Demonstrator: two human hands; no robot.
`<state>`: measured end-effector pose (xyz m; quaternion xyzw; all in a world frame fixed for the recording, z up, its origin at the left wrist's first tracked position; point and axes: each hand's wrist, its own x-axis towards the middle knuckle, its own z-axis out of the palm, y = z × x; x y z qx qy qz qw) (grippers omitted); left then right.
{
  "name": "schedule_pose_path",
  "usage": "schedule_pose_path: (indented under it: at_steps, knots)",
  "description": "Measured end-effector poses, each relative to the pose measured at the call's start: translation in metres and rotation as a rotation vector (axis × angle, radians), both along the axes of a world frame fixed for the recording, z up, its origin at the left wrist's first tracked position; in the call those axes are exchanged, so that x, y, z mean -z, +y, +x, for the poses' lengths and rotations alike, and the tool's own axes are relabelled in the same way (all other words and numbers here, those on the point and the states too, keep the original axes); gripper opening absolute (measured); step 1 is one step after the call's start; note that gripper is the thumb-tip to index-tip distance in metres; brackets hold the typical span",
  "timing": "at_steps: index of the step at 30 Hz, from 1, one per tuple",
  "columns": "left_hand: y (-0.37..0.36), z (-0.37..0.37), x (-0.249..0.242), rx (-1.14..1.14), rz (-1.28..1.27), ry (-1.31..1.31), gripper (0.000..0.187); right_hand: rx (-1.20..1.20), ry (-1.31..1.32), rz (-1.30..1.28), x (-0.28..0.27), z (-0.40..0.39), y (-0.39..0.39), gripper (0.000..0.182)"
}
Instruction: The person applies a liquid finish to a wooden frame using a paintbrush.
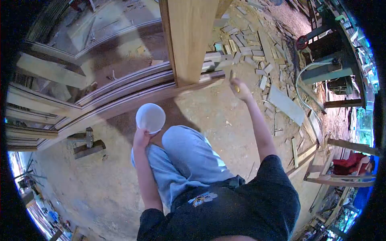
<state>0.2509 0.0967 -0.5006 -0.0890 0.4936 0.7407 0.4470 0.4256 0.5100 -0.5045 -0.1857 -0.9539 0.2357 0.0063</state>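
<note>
My left hand (141,138) is closed on the near rim of a round white bowl (150,118), which it holds beside my left knee. The bowl's pale inside faces up toward me. Out in front on the right, my right hand (240,90) is closed around a slim tool with a yellowish handle (237,87). The tool's tip points toward the end of a wooden frame rail (212,75); its kind I cannot tell. Left of this hand, a thick wooden post (189,40) rises from the long grooved rails of the wooden frame (132,94).
Several wood offcuts (257,52) litter the ground at the right, along with a flat grey board (285,105). Short wood blocks (89,144) lie left of my knees. A machine with a red handwheel (302,42) and a pale hose (298,80) stands far right.
</note>
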Motion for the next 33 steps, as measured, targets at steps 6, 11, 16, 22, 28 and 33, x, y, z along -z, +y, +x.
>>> schedule_pose_path:
  at_steps: [6, 11, 16, 22, 28, 33]
  knots:
    - [0.018, -0.001, 0.000, 0.007, -0.098, -0.069, 0.063, 0.317, 0.481, -1.090, -0.025, -0.043, -0.032, 0.014]
    - [0.016, -0.001, 0.000, 0.066, -0.042, -0.048, 0.063, 0.321, 0.311, -0.743, 0.020, -0.035, 0.022, 0.016]
    - [0.010, 0.000, -0.008, 0.002, -0.114, -0.036, 0.063, 0.254, -0.102, 0.271, 0.009, -0.003, 0.036, 0.014]
    - [0.012, 0.001, -0.010, 0.028, -0.159, 0.010, 0.062, -0.617, -0.113, 0.014, 0.063, -0.042, -0.107, 0.018]
    - [0.011, 0.005, -0.011, 0.010, -0.148, -0.026, 0.061, -0.773, 0.097, 0.176, 0.096, -0.073, -0.148, 0.022]
    - [-0.001, 0.004, -0.010, -0.037, -0.103, -0.039, 0.061, 0.064, -0.390, -0.283, 0.065, 0.000, -0.062, 0.027]
